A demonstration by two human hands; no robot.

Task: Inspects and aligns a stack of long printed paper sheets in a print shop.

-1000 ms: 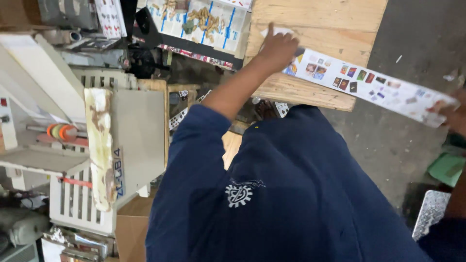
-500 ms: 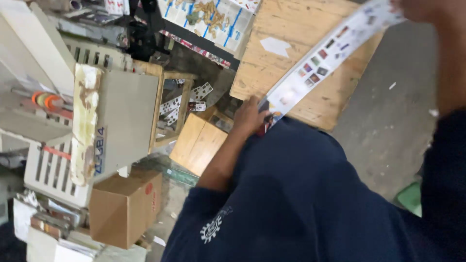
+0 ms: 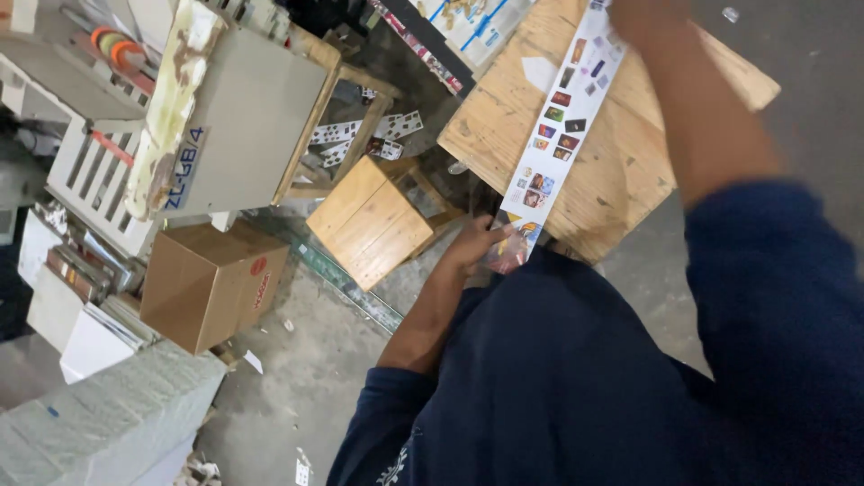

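Person in a dark blue top is holding a long white printed strip (image 3: 553, 135) stretched over a wooden bench (image 3: 621, 171) in the upper right of the frame. Left hand (image 3: 481, 245), at centre, is pinching the strip's lower end, fingers closed on it just off the bench's near edge. Right hand (image 3: 643, 16), at the top edge, is sitting at the strip's far end; it is blurred and cut off by the frame, so cannot tell if it is gripping. Strip is running diagonally across the bench top, with small coloured pictures printed along it. Small wooden stool (image 3: 373, 220) is standing left of the bench. Brown cardboard box (image 3: 211, 283) is sitting on the concrete floor at centre left, below a beige machine (image 3: 234, 126).
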